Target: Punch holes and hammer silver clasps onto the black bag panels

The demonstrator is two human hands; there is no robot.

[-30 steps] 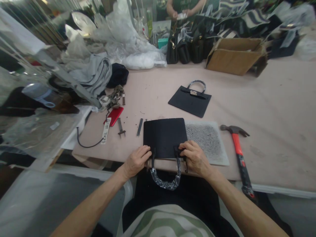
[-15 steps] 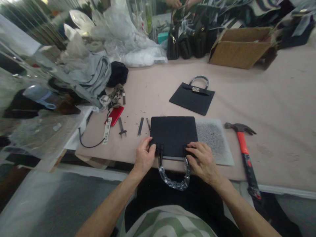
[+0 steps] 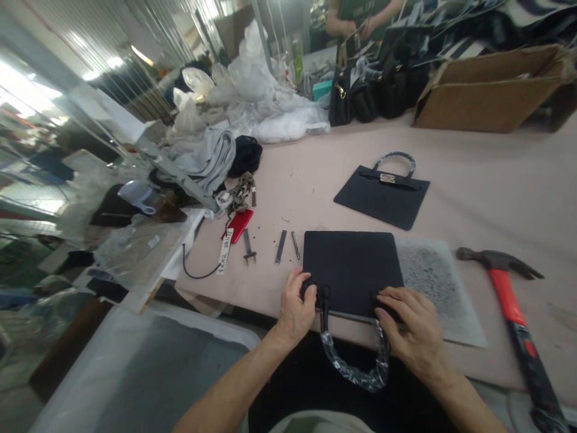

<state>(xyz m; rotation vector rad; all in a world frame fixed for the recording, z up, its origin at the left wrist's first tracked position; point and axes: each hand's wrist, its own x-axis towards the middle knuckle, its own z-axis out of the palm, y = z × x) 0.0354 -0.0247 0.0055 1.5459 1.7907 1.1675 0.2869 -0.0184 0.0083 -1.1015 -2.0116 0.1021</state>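
A flat black bag panel [image 3: 352,270] lies at the table's near edge, partly on a speckled grey mat [image 3: 433,282]. Its plastic-wrapped handle [image 3: 356,367] hangs over the edge toward me. My left hand [image 3: 296,307] grips the panel's near left corner, fingers curled by the left handle tab. My right hand [image 3: 412,334] presses on the near right side, fingers bent over the right handle tab. A second black panel with a metal clasp [image 3: 382,191] lies farther back.
A red-handled hammer [image 3: 514,300] lies right of the mat. Small metal tools [image 3: 282,245], a red phone [image 3: 238,224] and a cable sit to the left. Plastic bags, cloth, black handbags [image 3: 360,99] and a cardboard box [image 3: 487,90] line the back. Another person's hands [image 3: 356,27] work at the far side.
My view has swung left and nearer, so everything sits further right in frame. My left hand has slid from the handle's left side onto the panel's near left corner. The panel stays put.
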